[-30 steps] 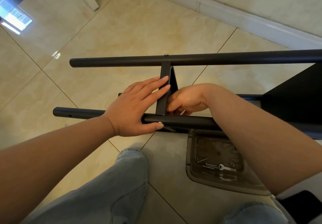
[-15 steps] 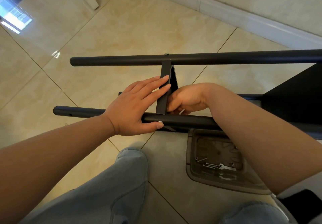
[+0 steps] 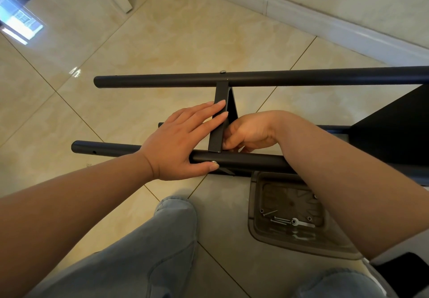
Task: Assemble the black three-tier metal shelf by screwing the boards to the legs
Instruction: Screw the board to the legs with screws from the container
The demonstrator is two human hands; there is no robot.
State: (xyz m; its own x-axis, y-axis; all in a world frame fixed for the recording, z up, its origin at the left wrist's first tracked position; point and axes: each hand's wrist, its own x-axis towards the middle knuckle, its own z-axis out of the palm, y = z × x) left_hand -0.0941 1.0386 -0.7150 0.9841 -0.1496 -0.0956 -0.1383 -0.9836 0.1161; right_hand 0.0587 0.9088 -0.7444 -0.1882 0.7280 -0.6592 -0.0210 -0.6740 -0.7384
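While the black shelf [image 3: 278,79] lies on its side across the tiled floor [image 3: 162,42], my left hand [image 3: 178,142] rests spread flat over the near leg [image 3: 243,160], fingers straight against the board's edge [image 3: 219,121]. My right hand [image 3: 249,133] curls behind that board; whether it pinches anything, I cannot tell. Screws sit in a tray [image 3: 253,205] nearby.

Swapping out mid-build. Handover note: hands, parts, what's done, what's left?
Left hand: fingers flat on the board edge, thumb on the near leg.
Right hand: curled behind the board at the near leg joint; what it holds is hidden.
Far leg: screw already in at this board.
Left: near-leg joint. Spare screws in the tray on the floor.
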